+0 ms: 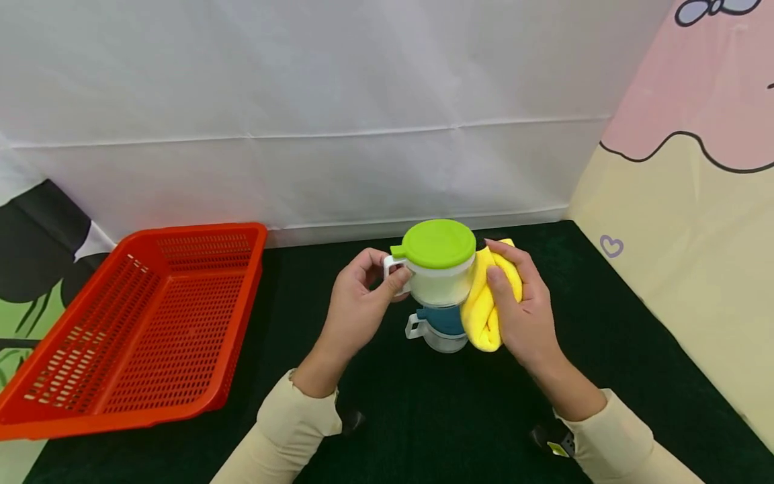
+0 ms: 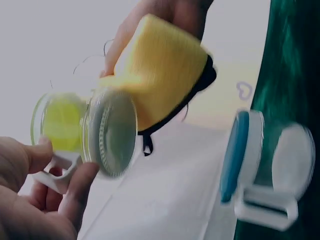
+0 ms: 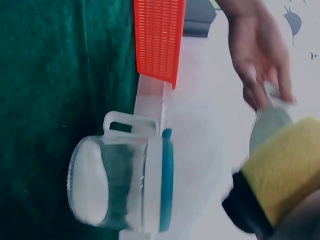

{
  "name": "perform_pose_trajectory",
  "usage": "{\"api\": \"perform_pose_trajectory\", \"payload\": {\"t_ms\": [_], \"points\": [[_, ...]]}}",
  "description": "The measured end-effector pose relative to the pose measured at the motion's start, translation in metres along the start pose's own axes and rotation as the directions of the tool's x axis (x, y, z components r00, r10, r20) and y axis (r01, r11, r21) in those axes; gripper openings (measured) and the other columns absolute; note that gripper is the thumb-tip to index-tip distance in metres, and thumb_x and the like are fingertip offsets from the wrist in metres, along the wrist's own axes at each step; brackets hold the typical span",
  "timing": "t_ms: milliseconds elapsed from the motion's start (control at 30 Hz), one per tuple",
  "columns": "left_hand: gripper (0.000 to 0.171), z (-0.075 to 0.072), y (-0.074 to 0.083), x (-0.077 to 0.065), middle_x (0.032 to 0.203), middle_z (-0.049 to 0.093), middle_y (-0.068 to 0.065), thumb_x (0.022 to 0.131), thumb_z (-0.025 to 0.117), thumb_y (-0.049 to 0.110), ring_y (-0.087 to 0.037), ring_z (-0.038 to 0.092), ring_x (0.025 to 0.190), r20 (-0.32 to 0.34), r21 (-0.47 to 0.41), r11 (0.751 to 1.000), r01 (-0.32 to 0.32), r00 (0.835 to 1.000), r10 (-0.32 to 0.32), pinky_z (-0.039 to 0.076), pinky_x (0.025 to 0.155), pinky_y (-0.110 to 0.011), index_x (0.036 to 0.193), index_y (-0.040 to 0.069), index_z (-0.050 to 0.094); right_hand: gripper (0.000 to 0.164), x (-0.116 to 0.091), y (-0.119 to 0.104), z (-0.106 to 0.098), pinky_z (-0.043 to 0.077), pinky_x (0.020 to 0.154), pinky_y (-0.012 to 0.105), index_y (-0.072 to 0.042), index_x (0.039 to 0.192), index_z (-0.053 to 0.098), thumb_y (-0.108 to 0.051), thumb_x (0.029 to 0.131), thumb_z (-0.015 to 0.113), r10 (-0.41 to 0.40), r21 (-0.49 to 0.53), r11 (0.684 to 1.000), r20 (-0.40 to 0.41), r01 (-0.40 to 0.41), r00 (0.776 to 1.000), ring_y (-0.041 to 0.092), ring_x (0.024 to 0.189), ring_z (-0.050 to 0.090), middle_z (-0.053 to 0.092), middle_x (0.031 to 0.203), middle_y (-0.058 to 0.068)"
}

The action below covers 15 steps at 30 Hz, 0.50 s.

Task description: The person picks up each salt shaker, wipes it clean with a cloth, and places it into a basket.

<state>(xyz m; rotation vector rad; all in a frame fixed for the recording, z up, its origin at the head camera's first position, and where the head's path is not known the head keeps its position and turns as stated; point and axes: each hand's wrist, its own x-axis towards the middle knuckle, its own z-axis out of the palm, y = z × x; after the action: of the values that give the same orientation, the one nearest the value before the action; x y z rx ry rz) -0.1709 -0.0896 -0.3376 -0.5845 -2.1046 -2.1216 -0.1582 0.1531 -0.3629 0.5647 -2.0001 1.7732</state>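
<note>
My left hand point(image 1: 363, 299) pinches the white handle of a clear jar with a green lid point(image 1: 440, 243), which is raised off the table. In the left wrist view the ribbed base of this green-lidded jar point(image 2: 116, 132) faces the camera. A folded yellow cloth point(image 1: 484, 302) with a dark edge is gripped in my right hand point(image 1: 526, 302), held against the jar's right side. Below and behind the raised jar, a second jar with a blue lid point(image 1: 444, 320) stands on the table, partly covered in the head view. White contents show inside this blue-lidded jar point(image 3: 90, 182) in the right wrist view.
A red perforated plastic basket point(image 1: 238, 323) stands at the left of the dark green tablecloth point(image 1: 387, 437). Behind the table hangs a white sheet point(image 1: 338, 181), and a pink and cream printed sheet point(image 1: 671, 235) borders the right side.
</note>
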Motion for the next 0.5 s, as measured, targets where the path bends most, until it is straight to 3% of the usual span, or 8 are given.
{"api": "perform_pose_trajectory", "payload": {"t_ms": [133,267,400,500], "points": [[0.016,0.012,0.006,0.001,0.111,0.057,-0.015,0.101,0.067,0.009,-0.025,0.061,0.101,-0.036,-0.004,1.000,0.019,0.999,-0.020,0.061,0.080,-0.035,0.110,-0.001,0.058,0.034,-0.005,-0.004,0.013,0.053,0.074,0.023,-0.004,0.138,0.057,-0.005,0.105,0.056,-0.208,-0.181,0.966,-0.135,0.182,0.969,0.022,0.089,0.056,0.052,0.123,0.010],[0.018,0.016,0.008,0.003,0.108,0.059,-0.015,0.101,0.070,0.012,-0.025,0.063,0.098,-0.072,0.016,0.999,0.036,0.997,-0.035,0.061,0.079,-0.033,0.110,0.000,0.060,0.027,-0.011,-0.002,0.018,0.050,0.085,0.025,-0.005,0.128,0.065,-0.019,0.105,0.061,-0.362,-0.316,0.895,-0.104,0.314,0.926,0.026,0.105,0.052,0.047,0.134,0.020],[0.019,0.012,0.007,0.003,0.109,0.060,-0.015,0.100,0.070,0.012,-0.026,0.064,0.099,-0.094,0.012,0.998,0.065,0.994,-0.064,0.061,0.079,-0.032,0.110,0.000,0.060,0.033,-0.021,0.003,0.018,0.047,0.093,0.025,-0.011,0.124,0.069,-0.037,0.106,0.059,-0.393,-0.405,0.839,0.009,0.363,0.919,0.029,0.113,0.050,0.045,0.137,0.027],[0.019,0.006,0.004,0.002,0.110,0.060,-0.015,0.099,0.071,0.010,-0.026,0.064,0.101,-0.090,0.006,0.997,0.079,0.993,-0.078,0.061,0.080,-0.033,0.110,0.000,0.060,0.026,-0.026,0.006,0.014,0.049,0.089,0.024,-0.013,0.126,0.069,-0.027,0.105,0.062,-0.343,-0.394,0.856,0.051,0.334,0.938,0.027,0.110,0.051,0.047,0.137,0.022]]}}
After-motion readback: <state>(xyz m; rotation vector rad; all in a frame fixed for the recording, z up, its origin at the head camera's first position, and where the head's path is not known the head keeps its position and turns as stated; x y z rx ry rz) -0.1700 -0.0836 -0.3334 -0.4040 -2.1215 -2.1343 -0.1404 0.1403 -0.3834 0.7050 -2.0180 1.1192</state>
